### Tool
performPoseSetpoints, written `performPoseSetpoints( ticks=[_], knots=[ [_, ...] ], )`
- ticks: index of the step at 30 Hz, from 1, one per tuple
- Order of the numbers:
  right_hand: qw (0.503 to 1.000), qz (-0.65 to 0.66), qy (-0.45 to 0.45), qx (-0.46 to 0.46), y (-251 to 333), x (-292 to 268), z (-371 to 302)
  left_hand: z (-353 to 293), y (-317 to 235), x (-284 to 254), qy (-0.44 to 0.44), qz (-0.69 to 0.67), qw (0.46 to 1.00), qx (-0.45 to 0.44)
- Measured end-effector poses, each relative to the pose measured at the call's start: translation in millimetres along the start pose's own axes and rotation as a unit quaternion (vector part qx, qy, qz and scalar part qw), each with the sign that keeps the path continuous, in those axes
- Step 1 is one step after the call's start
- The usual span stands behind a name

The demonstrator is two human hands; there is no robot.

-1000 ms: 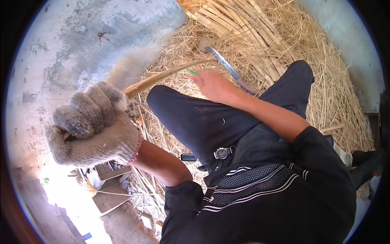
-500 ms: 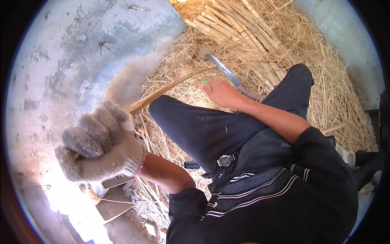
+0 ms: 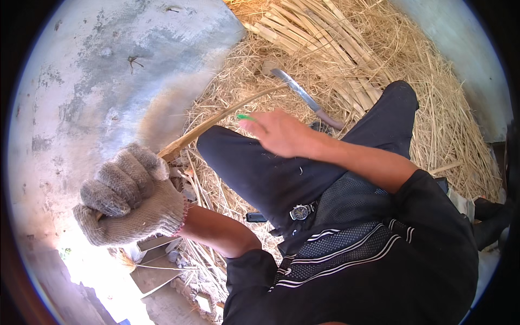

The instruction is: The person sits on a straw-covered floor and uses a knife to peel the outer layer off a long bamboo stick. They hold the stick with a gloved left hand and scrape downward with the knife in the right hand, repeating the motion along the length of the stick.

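Note:
My left hand (image 3: 132, 195), in a grey knitted glove, is closed round the thick near end of a long tan bamboo strip (image 3: 216, 116). The strip slants up and away to the right, over my bent knee, and thins toward its far end. My bare right hand (image 3: 284, 132) is beside the strip, above my thigh, its fingers closed on a small green object (image 3: 245, 117). Only the green tip shows past the thumb; the rest is hidden. Whether it touches the strip I cannot tell.
A curved-bladed knife (image 3: 303, 96) with a wooden handle lies beyond my right hand on straw-like shavings (image 3: 444, 119). Several split strips (image 3: 330, 43) are piled behind it. A stained pale wall or slab (image 3: 130, 81) stands at left. A wristwatch (image 3: 299, 212) is at my waist.
My right hand has moved left and slightly nearer along the strip, with the green object. The gloved left hand has shifted only slightly, still gripping the strip.

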State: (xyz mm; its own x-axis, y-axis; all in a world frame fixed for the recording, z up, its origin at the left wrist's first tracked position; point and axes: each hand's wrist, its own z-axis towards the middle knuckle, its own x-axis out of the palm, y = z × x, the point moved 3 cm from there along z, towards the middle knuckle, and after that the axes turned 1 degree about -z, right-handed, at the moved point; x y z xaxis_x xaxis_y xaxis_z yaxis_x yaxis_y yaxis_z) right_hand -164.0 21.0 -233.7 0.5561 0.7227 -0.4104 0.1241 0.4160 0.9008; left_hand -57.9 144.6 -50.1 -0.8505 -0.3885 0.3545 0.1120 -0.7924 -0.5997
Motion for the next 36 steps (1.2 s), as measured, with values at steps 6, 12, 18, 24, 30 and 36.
performPoseSetpoints(
  ticks=[6,12,18,24,30,36],
  knots=[
    [0.993,-0.028,-0.025,0.112,-36.0,8.2,5.8,3.1,3.6,14.4,0.000,0.005,1.000,-0.003],
    [0.999,0.000,0.013,0.030,14.2,5.4,-7.3,-2.5,-0.2,7.5,-0.047,0.005,0.999,0.003],
    [0.993,-0.060,-0.055,0.085,-38.7,9.7,9.9,7.7,2.1,7.9,-0.069,0.023,0.997,-0.002],
    [0.996,-0.076,0.014,0.033,22.6,4.6,1.4,4.3,-2.9,2.0,-0.066,0.038,0.997,0.002],
    [0.971,-0.101,0.063,0.209,-106.4,3.1,9.8,10.3,7.8,19.6,0.035,-0.040,0.998,-0.031],
    [0.999,-0.005,-0.017,0.030,-15.6,5.5,-5.3,9.3,0.7,16.9,0.037,0.016,0.999,-0.023]
  ],
)
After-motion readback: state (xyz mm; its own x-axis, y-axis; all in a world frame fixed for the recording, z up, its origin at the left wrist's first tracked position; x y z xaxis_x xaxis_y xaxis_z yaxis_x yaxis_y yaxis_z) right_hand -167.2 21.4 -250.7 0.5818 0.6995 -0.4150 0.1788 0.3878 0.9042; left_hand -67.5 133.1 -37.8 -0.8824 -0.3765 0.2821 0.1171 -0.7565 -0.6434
